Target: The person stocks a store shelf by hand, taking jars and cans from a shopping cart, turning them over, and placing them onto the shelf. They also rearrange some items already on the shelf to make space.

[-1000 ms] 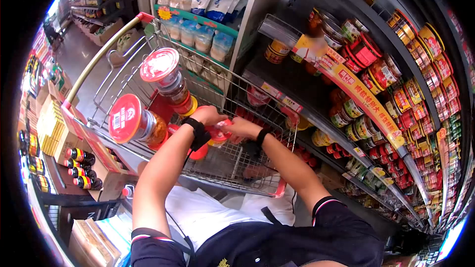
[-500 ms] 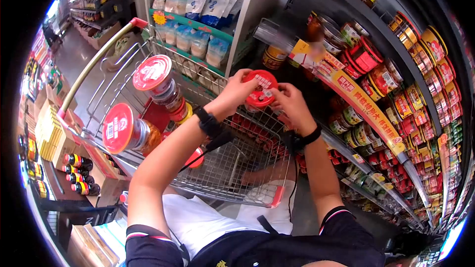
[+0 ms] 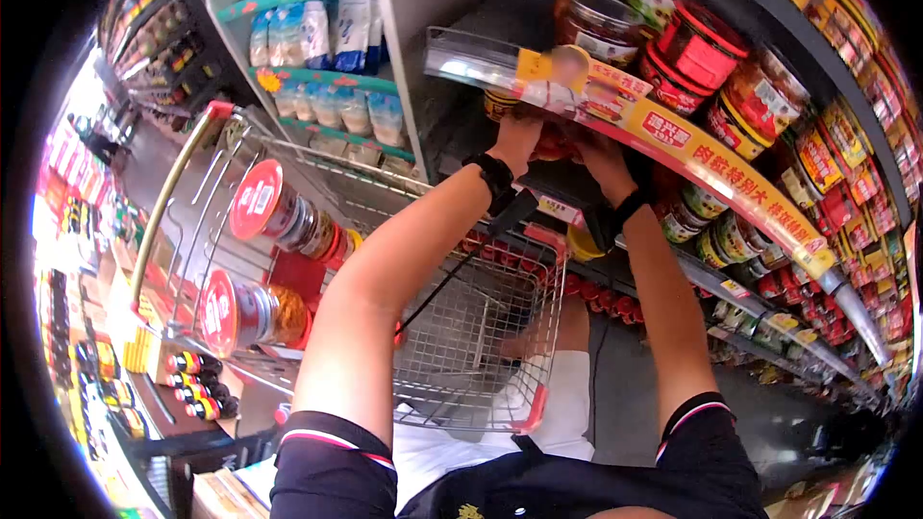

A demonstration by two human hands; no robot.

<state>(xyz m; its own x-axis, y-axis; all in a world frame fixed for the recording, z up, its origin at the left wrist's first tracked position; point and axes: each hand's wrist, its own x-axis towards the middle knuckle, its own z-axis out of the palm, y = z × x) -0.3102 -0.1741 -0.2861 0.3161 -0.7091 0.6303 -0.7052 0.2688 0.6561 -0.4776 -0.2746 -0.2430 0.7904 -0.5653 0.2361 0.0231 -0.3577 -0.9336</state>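
Both hands reach under the top shelf's yellow and red label strip, onto the level below. My left hand (image 3: 519, 142) is closed on the left side of a red-lidded jar (image 3: 552, 142), which is partly hidden in shadow. On the jar's right side is my right hand (image 3: 600, 159), closed against it, its fingertips hard to see. A jar with a yellow band (image 3: 498, 104) stands just left of my left hand. The label strip (image 3: 663, 125) runs over and to the right of both hands.
A wire shopping cart (image 3: 553, 303) stands below my arms, holding stacks of jars with red lids (image 3: 258, 200). Large jars (image 3: 700, 46) fill the upper shelf at right. Bagged goods (image 3: 312, 38) sit on a turquoise-edged rack at upper left.
The red-lidded jar has gone from above the cart into the shelf level, with both hands moving forward. The view has shifted closer to the shelves.
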